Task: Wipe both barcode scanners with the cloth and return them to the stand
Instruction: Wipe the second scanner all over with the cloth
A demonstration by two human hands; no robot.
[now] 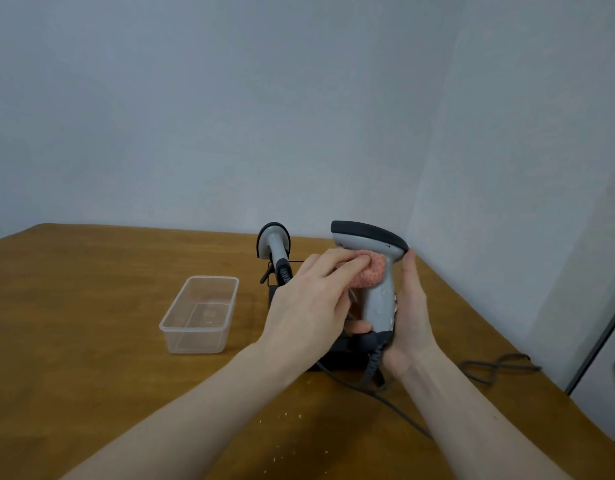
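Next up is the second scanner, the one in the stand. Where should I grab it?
Take the scanner in the stand by its grey neck just below the head, coming from above and the front. It stands upright, handle end down in the stand, so, as far as I can tell, only that upper part is free.

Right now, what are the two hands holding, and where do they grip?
The right hand grips the grey barcode scanner by its handle, upright. The left hand pinches the pink cloth against the scanner's neck.

A brown wooden table stands against plain pale grey-blue walls; soft, even light.
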